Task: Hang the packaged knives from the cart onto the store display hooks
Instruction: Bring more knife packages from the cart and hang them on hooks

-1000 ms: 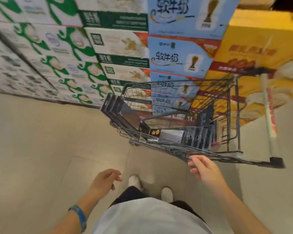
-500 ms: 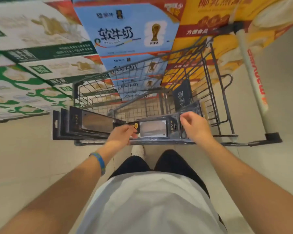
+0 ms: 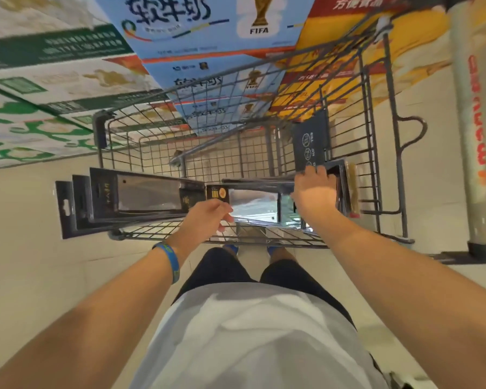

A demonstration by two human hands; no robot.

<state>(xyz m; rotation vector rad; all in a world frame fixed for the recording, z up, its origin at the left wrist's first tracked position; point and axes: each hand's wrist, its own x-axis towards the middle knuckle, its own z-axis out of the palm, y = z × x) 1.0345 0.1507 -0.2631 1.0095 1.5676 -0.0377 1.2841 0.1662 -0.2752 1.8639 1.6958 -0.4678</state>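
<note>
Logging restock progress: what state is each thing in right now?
Cart, holds knife packs.
Left stack, lying flat, tab ends jutting past the cart's side.
Middle pack, lying flat in the cart.
Right packs, standing on edge, gripped.
Left hand, at the middle pack's end; grip unclear.
Right hand, fingers curled over the right packs.

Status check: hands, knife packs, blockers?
Right hand fingers curled over upright knife packs in cart. Left hand at middle pack, grip unclear. No hooks in view.
</note>
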